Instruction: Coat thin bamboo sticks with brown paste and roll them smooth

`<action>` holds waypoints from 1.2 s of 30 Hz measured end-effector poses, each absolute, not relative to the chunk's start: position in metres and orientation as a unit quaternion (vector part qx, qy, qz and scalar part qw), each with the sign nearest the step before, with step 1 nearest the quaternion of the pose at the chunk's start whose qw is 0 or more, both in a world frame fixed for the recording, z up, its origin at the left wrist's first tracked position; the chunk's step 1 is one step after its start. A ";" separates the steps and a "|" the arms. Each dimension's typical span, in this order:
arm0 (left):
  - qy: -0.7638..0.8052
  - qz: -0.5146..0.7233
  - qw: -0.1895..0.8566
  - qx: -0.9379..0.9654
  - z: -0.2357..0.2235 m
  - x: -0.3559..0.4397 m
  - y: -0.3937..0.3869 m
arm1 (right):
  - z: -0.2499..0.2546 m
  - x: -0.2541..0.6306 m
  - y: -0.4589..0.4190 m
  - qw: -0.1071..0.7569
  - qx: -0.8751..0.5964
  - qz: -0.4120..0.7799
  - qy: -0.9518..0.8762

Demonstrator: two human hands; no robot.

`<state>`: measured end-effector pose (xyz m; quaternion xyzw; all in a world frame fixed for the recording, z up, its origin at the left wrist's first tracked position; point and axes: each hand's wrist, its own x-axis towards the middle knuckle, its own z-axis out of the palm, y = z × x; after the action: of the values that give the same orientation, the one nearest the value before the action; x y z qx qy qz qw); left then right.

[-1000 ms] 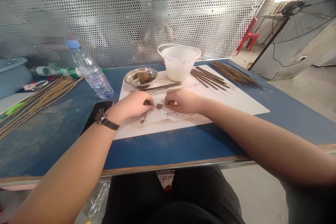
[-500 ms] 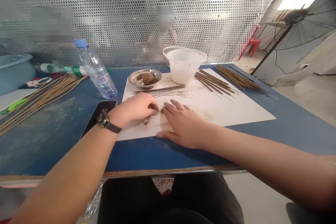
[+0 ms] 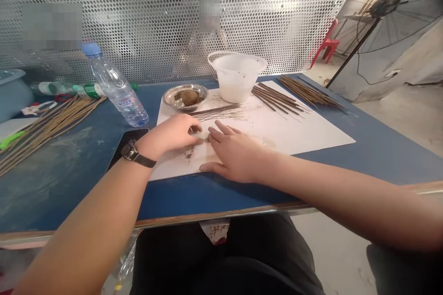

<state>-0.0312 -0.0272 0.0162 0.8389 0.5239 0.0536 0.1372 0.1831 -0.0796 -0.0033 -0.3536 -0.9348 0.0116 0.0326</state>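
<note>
My left hand (image 3: 176, 133) is curved over the white sheet (image 3: 311, 133), its thumb and index fingertip a little apart. Whether a thin stick lies under those fingers I cannot make out. My right hand (image 3: 233, 152) rests palm down on the sheet, fingers stretched out and thumb apart; whatever is beneath it is hidden. Just beyond both hands lie several thin bare sticks (image 3: 218, 113). Behind them stands a metal bowl (image 3: 166, 100) holding a brown lump of clay-like paste (image 3: 189, 97). Several thicker, brown-coated sticks (image 3: 277, 97) lie on the sheet's right side. Dark crumbs (image 3: 188, 154) lie near my left thumb.
A white bucket (image 3: 238, 76) stands at the back, before a perforated metal screen (image 3: 145, 18). To the left are a water bottle (image 3: 119, 90), a phone (image 3: 121, 145) and long tan sticks (image 3: 58, 122). Another stick bundle (image 3: 308, 92) lies right, near a fan (image 3: 384, 7).
The left thumb and index fingertip have parted slightly. The right hand stays flat and palm down. The whole view has shifted a little, so things appear further left and higher.
</note>
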 end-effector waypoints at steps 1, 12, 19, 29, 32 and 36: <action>0.520 0.052 0.145 0.840 0.016 -0.032 -0.027 | -0.001 0.184 -0.085 0.031 -0.353 0.009 -0.935; 0.499 0.072 0.156 0.850 0.008 -0.037 -0.025 | -0.018 0.171 -0.057 0.046 -0.396 0.011 -0.917; 0.506 0.074 0.127 0.850 0.009 -0.033 -0.031 | -0.011 0.172 -0.082 0.088 -0.330 0.030 -0.940; 0.510 0.098 0.115 0.847 0.005 -0.034 -0.028 | -0.015 0.159 -0.068 0.045 -0.362 0.007 -0.931; 0.513 0.102 0.131 0.842 0.002 -0.037 -0.026 | -0.002 0.159 -0.083 0.035 -0.364 0.002 -0.931; 0.511 0.104 0.141 0.842 0.003 -0.038 -0.025 | -0.005 0.153 -0.077 0.038 -0.391 0.008 -0.919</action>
<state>-0.0381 -0.0252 0.0025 0.8416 0.5109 0.1038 0.1413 0.1535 -0.0769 -0.0046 -0.3912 -0.9195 0.0078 0.0384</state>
